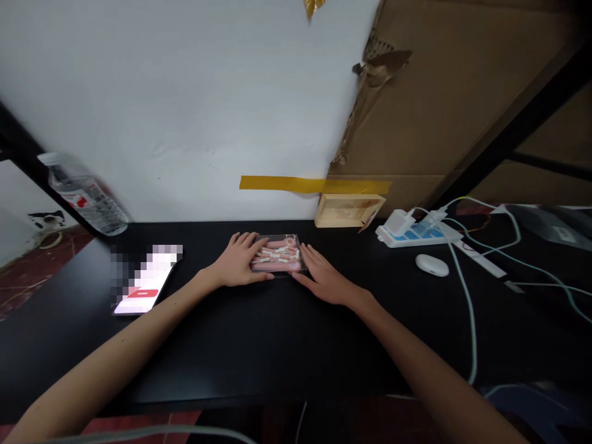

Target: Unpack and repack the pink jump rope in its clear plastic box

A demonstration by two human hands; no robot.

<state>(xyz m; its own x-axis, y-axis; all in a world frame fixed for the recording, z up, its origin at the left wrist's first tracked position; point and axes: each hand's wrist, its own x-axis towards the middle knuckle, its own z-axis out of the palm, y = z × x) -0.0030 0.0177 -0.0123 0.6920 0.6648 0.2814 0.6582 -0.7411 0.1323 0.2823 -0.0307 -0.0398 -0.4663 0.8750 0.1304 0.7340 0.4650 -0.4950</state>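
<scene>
A flat, clear case (276,254) lies on the black desk, with small pink and white pieces inside between pink parts. I cannot make out exactly what the pieces are. My left hand (237,264) rests at the case's left side, its fingers stretched out and one reaching over the upper left edge. On the other side, my right hand (326,279) lies with extended fingers against or just beside the right edge. Neither hand is wrapped round the case. Part of the case's left end is hidden by my left fingers.
A lit phone (150,277) and a plastic bottle (90,197) are on the left. A wooden tray (349,210) leans at the back. To the right are a power strip (419,235) with chargers, a white earbud case (431,265) and loose cables (465,296).
</scene>
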